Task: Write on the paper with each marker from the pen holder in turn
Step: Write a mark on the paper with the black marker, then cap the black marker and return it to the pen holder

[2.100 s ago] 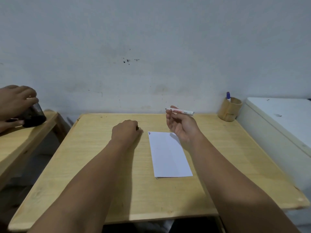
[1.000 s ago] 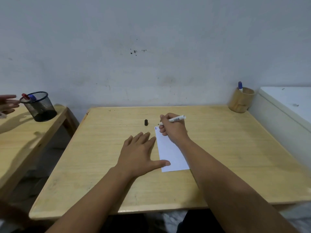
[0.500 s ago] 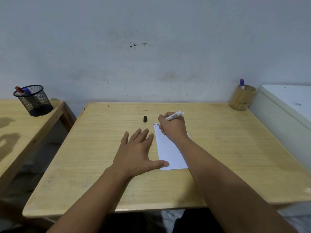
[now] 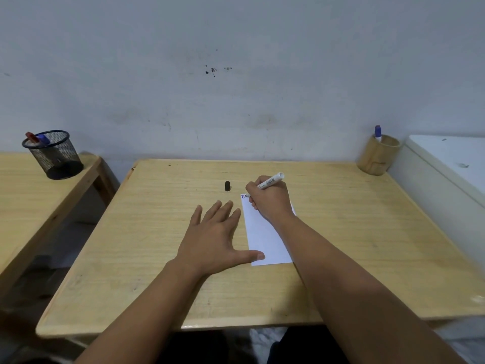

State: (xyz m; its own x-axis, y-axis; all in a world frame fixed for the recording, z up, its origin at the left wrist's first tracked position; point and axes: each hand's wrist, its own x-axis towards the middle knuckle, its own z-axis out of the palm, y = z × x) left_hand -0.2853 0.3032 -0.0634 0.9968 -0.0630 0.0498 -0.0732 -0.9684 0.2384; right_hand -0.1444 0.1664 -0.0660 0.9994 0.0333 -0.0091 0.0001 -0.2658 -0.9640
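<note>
A white sheet of paper (image 4: 265,243) lies in the middle of the wooden table (image 4: 367,232). My right hand (image 4: 270,199) grips a white marker (image 4: 271,181), its tip touching the paper's far left corner beside a small blue mark. The marker's black cap (image 4: 227,186) lies on the table just left of that hand. My left hand (image 4: 214,239) rests flat, fingers spread, with the thumb on the paper's near left corner. A wooden pen holder (image 4: 378,156) at the far right corner holds a blue-capped marker (image 4: 378,132).
A black mesh pen cup (image 4: 53,156) with a red and a blue marker stands on a second wooden table (image 4: 31,195) to the left. A white cabinet (image 4: 451,174) abuts the table's right side. A grey wall runs behind.
My left hand set the black cap down and flattened beside the paper. My right hand lowered the marker to the paper's top corner. Another person's hands left the mesh cup.
</note>
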